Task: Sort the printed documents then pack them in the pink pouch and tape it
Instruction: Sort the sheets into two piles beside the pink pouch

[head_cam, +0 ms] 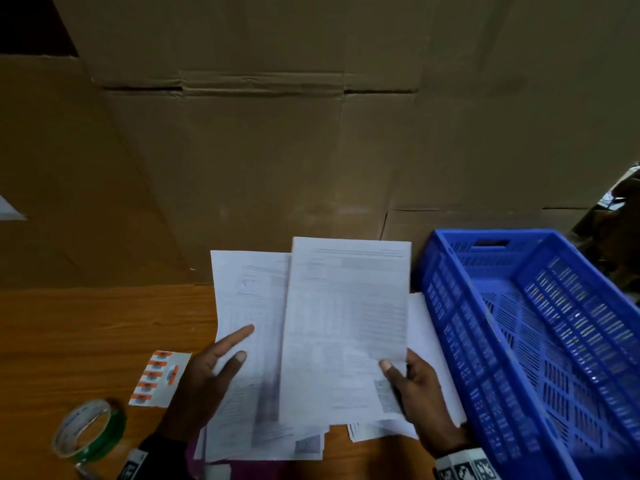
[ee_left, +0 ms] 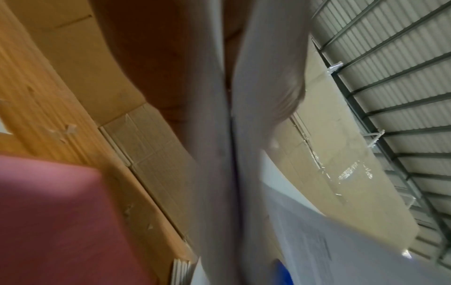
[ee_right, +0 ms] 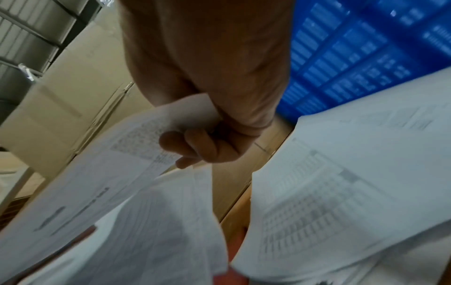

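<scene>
a printed sheet (head_cam: 346, 327) is held up over the near middle of the table (head_cam: 97, 327), its long axis running near to far, the header end pointing far toward the cardboard boxes (head_cam: 277, 150) and the print facing up. it is pinched at its near right edge by the right hand (head_cam: 420, 398), thumb on top and fingers curled under. a second bundle of sheets (head_cam: 249, 299) stands just to its left, tilted slightly leftward on the same near-far axis, and is gripped by the left hand (head_cam: 207, 379), with the index finger stretched along the page. more sheets (head_cam: 433, 358) lie flat beneath, on the right, against the blue crate (head_cam: 519, 341).

the single pinch is judged a weak hold: the sheet could sag, slip or crease, and the two lots could be mixed if they are allowed to overlap. loose pages could also be pushed off the near edge.

only a sliver of the pink pouch (head_cam: 256, 471) is seen under the stack. a tape roll (head_cam: 88, 433) and a label strip (head_cam: 159, 377) rest at near left.
</scene>
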`<state>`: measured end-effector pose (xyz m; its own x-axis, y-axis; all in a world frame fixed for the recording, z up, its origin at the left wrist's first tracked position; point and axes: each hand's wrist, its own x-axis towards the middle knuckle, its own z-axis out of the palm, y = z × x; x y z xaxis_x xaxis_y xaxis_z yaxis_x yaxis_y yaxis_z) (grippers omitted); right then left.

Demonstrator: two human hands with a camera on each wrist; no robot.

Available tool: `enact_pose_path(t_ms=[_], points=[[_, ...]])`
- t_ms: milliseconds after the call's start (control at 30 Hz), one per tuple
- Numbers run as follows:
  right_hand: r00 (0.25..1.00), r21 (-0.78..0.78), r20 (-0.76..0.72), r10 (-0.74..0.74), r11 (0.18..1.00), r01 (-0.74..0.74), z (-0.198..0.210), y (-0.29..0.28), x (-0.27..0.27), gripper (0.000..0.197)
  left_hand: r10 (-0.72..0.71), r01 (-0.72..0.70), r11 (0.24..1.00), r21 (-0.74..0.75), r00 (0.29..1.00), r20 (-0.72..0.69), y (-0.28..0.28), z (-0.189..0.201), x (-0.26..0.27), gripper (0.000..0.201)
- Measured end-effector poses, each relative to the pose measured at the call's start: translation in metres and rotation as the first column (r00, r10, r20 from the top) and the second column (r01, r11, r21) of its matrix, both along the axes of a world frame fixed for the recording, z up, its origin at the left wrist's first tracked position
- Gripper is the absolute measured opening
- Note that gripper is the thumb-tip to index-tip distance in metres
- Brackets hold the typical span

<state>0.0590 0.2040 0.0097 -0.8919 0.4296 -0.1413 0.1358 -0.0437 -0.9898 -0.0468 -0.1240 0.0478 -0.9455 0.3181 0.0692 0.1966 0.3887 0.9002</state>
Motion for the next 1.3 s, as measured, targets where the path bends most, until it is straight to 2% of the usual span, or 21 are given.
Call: enact_pose_path(t_ms=[100,200,400,533,633,733,800,833,867,933,1000,1033,1067,1200,1300], points=[[0.994,-0.038,-0.014,0.112,0.993,-0.112,0.001,-0.026,-0.006,0.025,0.006,-0.009,0.998,-0.062,0.999,-0.049,0.008,0.004,0.002,0.066],[0.984,-0.064,-0.039,0.171,0.983,-0.174,0.002,-0.041,-0.011,0.027,0.027,-0.028,0.998,-0.054,1.000,-0.008,0.014,0.011,0.004,0.081],[0.971,-0.008,-0.027,0.238,0.971,-0.238,0.000,-0.042,-0.013,0.030,0.025,-0.025,0.998,-0.055,1.000,-0.004,0.010,0.013,0.005,0.091],[0.967,-0.031,-0.003,0.253,0.967,-0.253,-0.001,-0.044,-0.017,0.030,-0.006,0.008,0.999,0.054,0.999,-0.050,0.015,0.009,0.006,0.099],[0.949,-0.004,-0.006,0.316,0.949,-0.316,0.003,-0.050,-0.019,0.031,-0.101,0.106,0.994,0.041,0.989,-0.112,0.017,0.007,0.008,0.086],[0.940,0.018,0.014,0.341,0.940,-0.342,0.008,-0.057,-0.021,0.029,-0.183,0.185,0.981,0.061,0.982,-0.050,0.014,0.003,0.009,0.060],[0.965,0.093,0.058,0.254,0.961,-0.259,0.002,-0.054,-0.024,0.061,-0.172,0.175,0.982,0.070,0.984,-0.050,0.010,0.003,0.009,0.058],[0.981,0.156,0.102,0.165,0.971,-0.179,-0.005,-0.047,-0.025,0.076,-0.160,0.164,0.984,0.074,0.985,-0.057,0.008,0.003,0.008,0.060],[0.987,0.230,0.144,0.065,0.968,-0.097,-0.014,-0.037,-0.024,0.083,-0.142,0.147,0.986,0.079,0.988,-0.060,0.006,0.004,0.008,0.058],[0.943,0.433,0.318,-0.100,0.900,-0.051,-0.033,-0.010,-0.020,0.078,-0.104,0.109,0.990,0.084,0.993,-0.061,0.002,0.005,0.008,0.054],[0.777,0.619,0.567,-0.273,0.764,-0.184,-0.049,0.011,-0.013,0.064,-0.067,0.072,0.995,0.070,0.996,-0.063,-0.003,0.006,0.008,0.052],[0.707,0.656,0.622,-0.337,0.717,-0.235,-0.052,0.016,-0.009,0.063,-0.049,0.053,0.997,0.062,0.997,-0.064,-0.004,0.006,0.007,0.051],[0.671,0.674,0.638,-0.376,0.694,-0.252,-0.054,0.018,-0.006,0.064,-0.034,0.038,0.998,0.057,0.997,-0.068,-0.006,0.005,0.007,0.050],[0.678,0.675,0.618,-0.398,0.710,-0.199,-0.054,0.022,-0.004,0.075,-0.013,0.016,0.999,0.039,0.997,-0.074,-0.006,0.003,0.007,0.050],[0.725,0.597,0.583,-0.367,0.799,-0.076,-0.057,0.034,-0.005,0.074,-0.018,0.019,1.000,0.012,0.997,-0.078,-0.004,0.001,0.007,0.050]])
